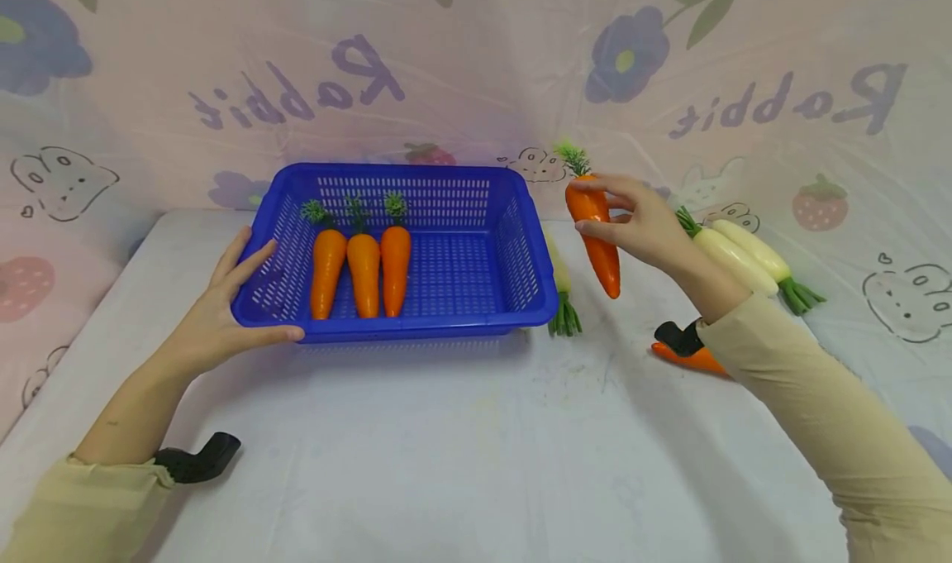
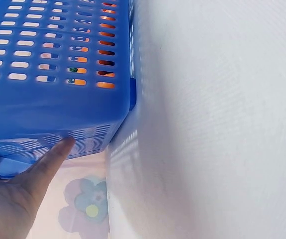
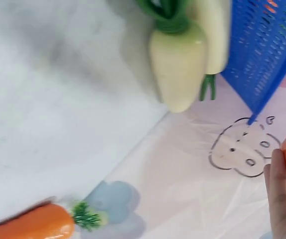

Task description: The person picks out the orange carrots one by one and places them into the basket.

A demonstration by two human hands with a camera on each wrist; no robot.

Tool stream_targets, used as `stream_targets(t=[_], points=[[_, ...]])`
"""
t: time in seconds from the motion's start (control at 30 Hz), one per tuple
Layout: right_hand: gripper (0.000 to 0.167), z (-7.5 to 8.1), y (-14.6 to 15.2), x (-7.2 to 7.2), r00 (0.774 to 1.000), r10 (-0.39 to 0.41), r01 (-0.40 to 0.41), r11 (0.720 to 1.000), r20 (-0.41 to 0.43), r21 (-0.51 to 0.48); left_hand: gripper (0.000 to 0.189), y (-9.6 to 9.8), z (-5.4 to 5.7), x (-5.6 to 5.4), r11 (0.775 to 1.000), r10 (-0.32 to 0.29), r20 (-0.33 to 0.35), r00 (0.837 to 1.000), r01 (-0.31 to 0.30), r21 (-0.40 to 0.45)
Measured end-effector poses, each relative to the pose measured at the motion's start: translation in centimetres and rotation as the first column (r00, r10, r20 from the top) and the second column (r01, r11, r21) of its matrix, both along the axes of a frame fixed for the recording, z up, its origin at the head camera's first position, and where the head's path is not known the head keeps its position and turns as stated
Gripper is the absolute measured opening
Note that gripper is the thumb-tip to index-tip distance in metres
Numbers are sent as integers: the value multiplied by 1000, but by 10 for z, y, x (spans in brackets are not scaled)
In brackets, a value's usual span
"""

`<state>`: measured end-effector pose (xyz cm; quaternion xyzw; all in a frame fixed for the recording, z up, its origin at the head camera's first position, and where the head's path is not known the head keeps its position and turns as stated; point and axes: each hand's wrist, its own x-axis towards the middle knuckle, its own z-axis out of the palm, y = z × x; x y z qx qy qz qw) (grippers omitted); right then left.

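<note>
A blue plastic basket (image 1: 446, 325) holds three orange carrots with leafy green tops, among them a middle carrot (image 1: 364, 274). My left hand (image 1: 211, 319) rests on the basket's left end, its thumb along the front rim and its fingers spread over the left rim. In the left wrist view, a straight finger (image 2: 56, 155) touches the basket wall. To the right of the basket, my right hand (image 1: 643, 220) pinches another carrot (image 1: 595, 224) in the air, leafy top up and tip down. That carrot shows only partly at the right wrist view's edge.
Two white radishes (image 1: 732, 257) with green stalks lie at the right, behind my right forearm. Another radish (image 1: 564, 311) lies against the basket's right side. A loose carrot (image 1: 692, 360) is partly covered by the right sleeve. A patterned cloth (image 1: 476, 67) hangs behind the white table.
</note>
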<state>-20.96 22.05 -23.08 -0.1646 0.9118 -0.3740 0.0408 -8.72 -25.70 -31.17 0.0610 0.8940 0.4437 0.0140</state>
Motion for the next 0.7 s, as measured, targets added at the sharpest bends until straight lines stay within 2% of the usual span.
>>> stream_targets(t=[0.23,0.47,0.7], points=[[52,9,-15,-3,999,36,-37,999,-29,-34,106,1,1,1,1000,-5,-3,1000,5,16],[52,17,-26,-6,999,51,-51,997,7,-55,106,1,0,0,1000,-12,-14,1000,12,25],[52,28,-42,-7,997,70,-70,998,8,-7,105,1,1,1,1000,-11,-19,1000,11,28]])
